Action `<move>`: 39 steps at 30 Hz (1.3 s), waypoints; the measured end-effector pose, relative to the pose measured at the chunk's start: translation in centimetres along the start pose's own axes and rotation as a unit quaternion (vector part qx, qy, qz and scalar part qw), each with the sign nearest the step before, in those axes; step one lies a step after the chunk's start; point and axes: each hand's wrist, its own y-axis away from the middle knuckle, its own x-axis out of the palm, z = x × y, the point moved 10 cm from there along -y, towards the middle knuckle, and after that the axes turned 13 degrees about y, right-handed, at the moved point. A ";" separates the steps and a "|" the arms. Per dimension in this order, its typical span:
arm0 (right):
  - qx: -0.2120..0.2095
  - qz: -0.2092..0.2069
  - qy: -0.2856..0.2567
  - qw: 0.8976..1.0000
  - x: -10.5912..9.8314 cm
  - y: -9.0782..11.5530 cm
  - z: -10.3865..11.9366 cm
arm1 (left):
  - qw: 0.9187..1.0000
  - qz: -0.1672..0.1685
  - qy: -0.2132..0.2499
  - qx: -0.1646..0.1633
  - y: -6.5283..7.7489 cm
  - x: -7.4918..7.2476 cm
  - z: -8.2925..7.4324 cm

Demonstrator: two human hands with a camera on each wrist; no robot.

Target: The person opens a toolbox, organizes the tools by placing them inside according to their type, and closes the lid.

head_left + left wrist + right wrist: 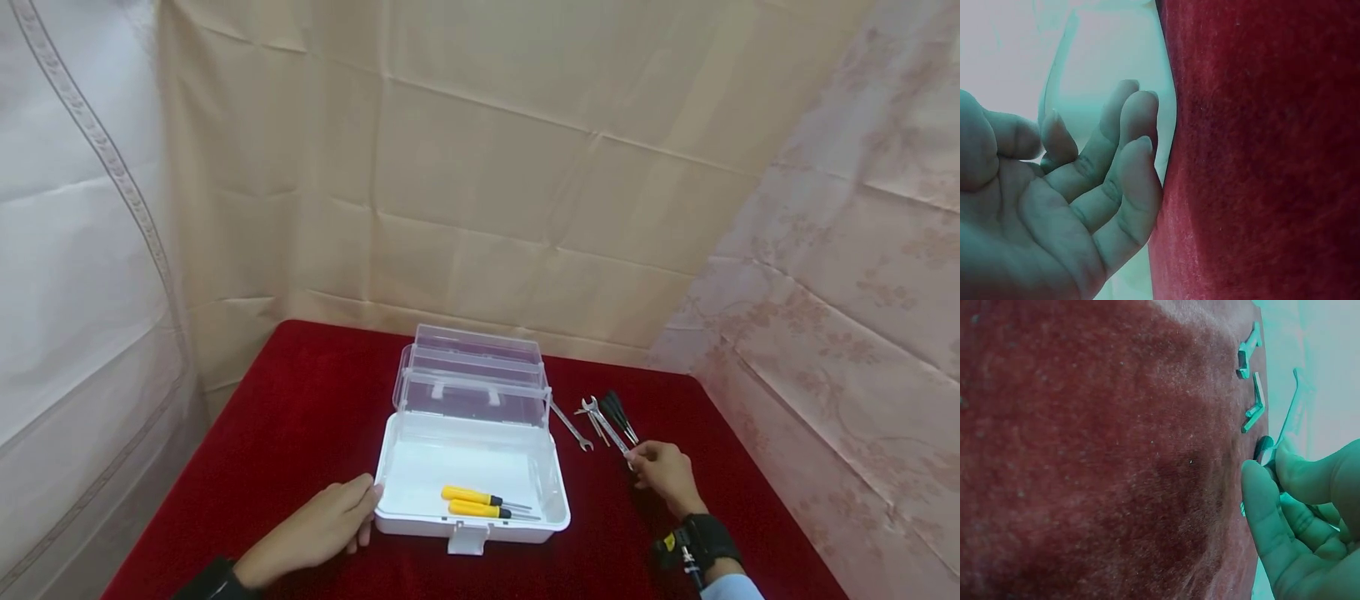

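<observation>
- Okay, I've got the right hand (663, 475) out beyond the box's right side, thumb and fingers pinching the near end of a wrench (611, 430), its open jaw pointing away; I can't tell whether it touches the red bench (315, 400).
- Just beyond, I see dark-handled tools (615, 408) and thin metal keys (598, 428) close beside it.
- Over left, the left hand (322, 525) touches the white box (420, 527) at its near left edge, fingers loosely bent.
- Inside lie two yellow-handled screwdrivers (471, 496), side by side near the front wall.
- Clear trays (480, 408) stand raised behind; another wrench (572, 427) lies just right.
</observation>
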 end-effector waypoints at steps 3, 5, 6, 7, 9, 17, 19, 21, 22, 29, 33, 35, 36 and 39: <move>0.000 -0.007 0.000 1.000 -0.2 0.2 0.1 | 1.000 -0.002 0.000 -0.003 0.1 0.0 0.1; 0.004 -0.012 0.000 1.000 -0.3 0.4 0.0 | 1.000 -0.001 0.000 -0.006 0.1 0.0 0.2; 0.004 -0.015 0.002 1.000 -0.4 0.4 0.0 | 1.000 0.000 0.001 -0.008 0.1 0.0 0.3; 0.004 -0.018 0.002 1.000 -0.5 0.4 0.1 | 1.000 0.000 0.002 -0.009 0.1 0.0 0.3; 0.003 -0.021 0.001 1.000 -0.5 0.5 0.2 | 1.000 0.000 0.002 -0.008 0.1 0.0 0.3; -0.004 -0.028 -0.002 1.000 -1.0 1.1 1.1 | 1.000 -0.007 -0.005 -0.005 0.1 -0.1 0.3; -0.006 -0.029 -0.003 1.000 -1.2 1.3 1.3 | 1.000 -0.008 -0.005 -0.003 0.1 -0.1 0.3; -0.008 -0.031 -0.004 0.999 -1.3 1.4 1.5 | 1.000 -0.008 -0.004 -0.002 0.0 -0.1 0.3; -0.007 -0.031 -0.005 0.999 -1.3 1.5 1.5 | 1.000 -0.008 -0.005 0.000 0.0 -0.1 0.3; 0.000 -0.033 -0.018 0.999 -1.3 1.8 1.7 | 1.000 -0.007 -0.005 0.005 -0.1 0.1 0.1; 0.004 -0.034 -0.027 0.999 -1.4 2.0 2.3 | 1.000 -0.009 -0.006 0.010 -0.1 0.0 0.0; 0.009 -0.033 -0.030 0.999 -1.4 2.0 2.5 | 1.000 -0.005 0.000 0.007 -0.1 0.1 0.2; 0.009 -0.033 -0.032 0.999 -1.4 2.1 2.6 | 1.000 -0.003 0.003 0.005 0.0 0.1 0.2; 0.007 -0.034 -0.040 0.999 -1.5 2.1 3.0 | 1.000 0.001 0.007 0.001 0.0 0.2 0.4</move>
